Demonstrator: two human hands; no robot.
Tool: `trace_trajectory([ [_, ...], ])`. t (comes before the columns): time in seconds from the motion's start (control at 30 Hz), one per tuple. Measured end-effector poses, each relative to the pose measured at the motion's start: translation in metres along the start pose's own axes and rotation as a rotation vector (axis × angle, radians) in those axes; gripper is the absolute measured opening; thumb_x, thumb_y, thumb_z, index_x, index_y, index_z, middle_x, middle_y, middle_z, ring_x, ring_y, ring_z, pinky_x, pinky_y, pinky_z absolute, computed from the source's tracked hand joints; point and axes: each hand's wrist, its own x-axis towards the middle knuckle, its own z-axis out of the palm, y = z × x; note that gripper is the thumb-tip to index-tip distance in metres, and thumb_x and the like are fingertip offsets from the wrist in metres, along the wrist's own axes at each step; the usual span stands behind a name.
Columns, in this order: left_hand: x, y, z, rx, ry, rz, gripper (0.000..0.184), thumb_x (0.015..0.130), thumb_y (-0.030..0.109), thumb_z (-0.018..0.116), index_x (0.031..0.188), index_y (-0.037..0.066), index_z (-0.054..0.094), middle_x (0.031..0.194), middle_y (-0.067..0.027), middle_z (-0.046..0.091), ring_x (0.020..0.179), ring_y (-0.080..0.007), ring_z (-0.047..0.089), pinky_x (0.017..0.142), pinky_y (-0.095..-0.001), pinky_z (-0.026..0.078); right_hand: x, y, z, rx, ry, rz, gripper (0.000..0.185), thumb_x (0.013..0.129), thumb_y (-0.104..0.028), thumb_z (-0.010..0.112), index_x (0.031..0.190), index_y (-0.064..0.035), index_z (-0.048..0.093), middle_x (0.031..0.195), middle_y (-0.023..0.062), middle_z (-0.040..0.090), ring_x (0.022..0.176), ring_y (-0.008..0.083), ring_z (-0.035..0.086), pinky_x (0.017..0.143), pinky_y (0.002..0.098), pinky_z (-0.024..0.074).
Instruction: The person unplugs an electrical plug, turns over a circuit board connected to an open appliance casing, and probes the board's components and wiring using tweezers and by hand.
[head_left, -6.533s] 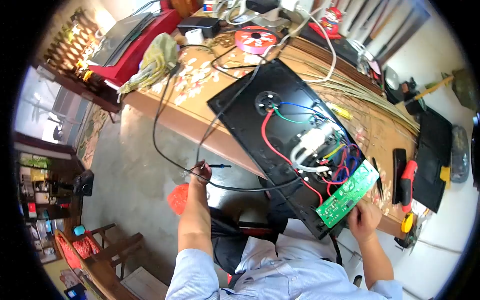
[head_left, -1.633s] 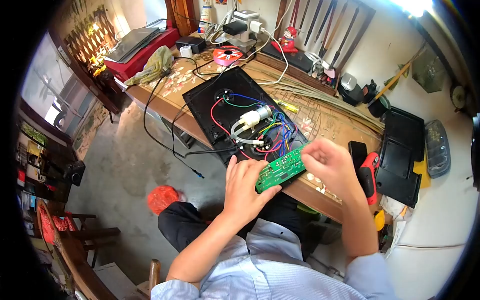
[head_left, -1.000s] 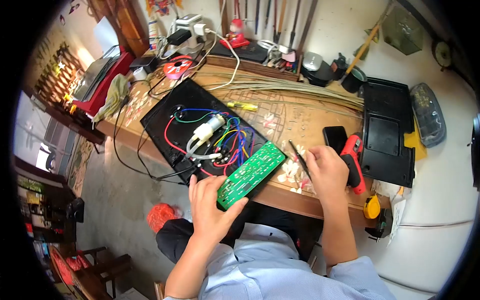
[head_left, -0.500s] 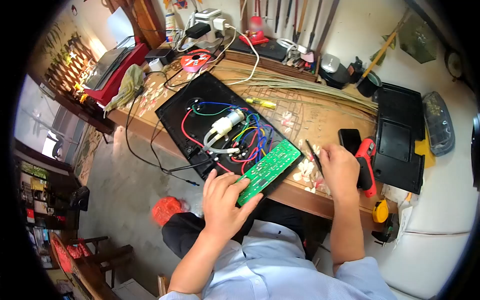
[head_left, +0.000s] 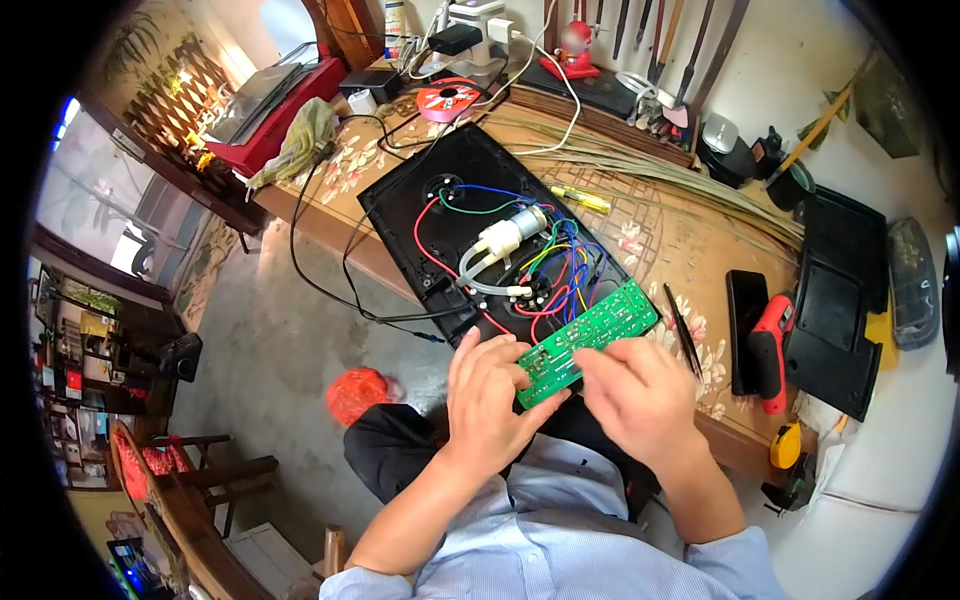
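A green circuit board (head_left: 610,318) lies slanted across the near right edge of an open black casing (head_left: 405,190). My left hand (head_left: 490,405) grips the board's left end, with the thumb along its near edge. Over the middle of the board, my right hand (head_left: 640,400) is closed with fingertips pinched together; what they hold, if anything, is hidden. Coloured wires (head_left: 570,265) run from the board into the casing, past a small motor pump (head_left: 515,232) with a clear tube (head_left: 475,275). A slim dark tool, like tweezers (head_left: 684,332), rests on the table right of the board.
A black phone (head_left: 747,330), a red-and-black power tool (head_left: 770,350) and a yellow tape measure (head_left: 786,445) are on the right. Beyond them is a black panel (head_left: 835,300). A yellow screwdriver (head_left: 582,199) lies behind the casing. A black cable (head_left: 300,250) hangs off the left side.
My right hand has left the slim dark tool on the table and moved left onto the circuit board. My left hand keeps its grip. The whole view has shifted slightly.
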Motion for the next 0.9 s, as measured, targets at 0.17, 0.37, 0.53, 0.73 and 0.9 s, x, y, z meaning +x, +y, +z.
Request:
trace_trajectory([
  [0.17,0.001,0.0,-0.002,0.025,-0.02,0.054,0.04,0.062,0.015,0.087,0.075,0.008,0.05,0.109,-0.0132,0.064,0.11,-0.0325,0.06,0.105,-0.0544,0.039,0.002,0.0,0.007,-0.014,-0.109,-0.11,0.037,0.07,-0.016,0.075,0.107,-0.0178,0.072,0.08,-0.0012,0.053,0.07,0.0163,0.056,0.057,0.0313,0.0471],
  [0.37,0.002,0.001,-0.002,0.028,-0.02,0.062,0.037,0.062,0.014,0.086,0.072,0.008,0.051,0.11,-0.0133,0.064,0.11,-0.0322,0.06,0.104,-0.0532,0.04,0.005,0.002,0.012,-0.062,-0.153,-0.181,0.032,0.076,-0.018,0.07,0.108,-0.0194,0.072,0.079,-0.0004,0.05,0.068,0.0176,0.054,0.056,0.0317,0.0452],
  [0.53,0.002,0.001,-0.001,0.034,-0.013,0.072,0.037,0.062,0.015,0.087,0.072,0.008,0.051,0.11,-0.0134,0.064,0.111,-0.0323,0.06,0.104,-0.0524,0.041,0.006,0.003,0.008,-0.091,-0.188,-0.178,0.032,0.077,-0.019,0.068,0.109,-0.0192,0.071,0.08,0.0002,0.05,0.07,0.0184,0.054,0.059,0.0333,0.0443],
  [0.73,0.003,0.002,0.001,0.028,-0.006,0.071,0.042,0.059,0.015,0.089,0.073,0.009,0.049,0.109,-0.0132,0.065,0.11,-0.0327,0.061,0.102,-0.0528,0.042,0.004,0.008,0.005,-0.116,-0.177,-0.159,0.034,0.076,-0.018,0.069,0.11,-0.0177,0.07,0.081,0.0005,0.051,0.071,0.0187,0.054,0.061,0.0338,0.0446],
  [0.9,0.004,0.003,0.0,0.05,0.013,0.08,0.048,0.056,0.014,0.092,0.072,0.009,0.047,0.107,-0.0129,0.066,0.109,-0.033,0.062,0.101,-0.0533,0.043,0.005,0.006,0.005,-0.078,-0.131,-0.109,0.04,0.07,-0.009,0.072,0.11,-0.0181,0.071,0.081,0.0019,0.055,0.068,0.0197,0.056,0.059,0.0331,0.0473],
])
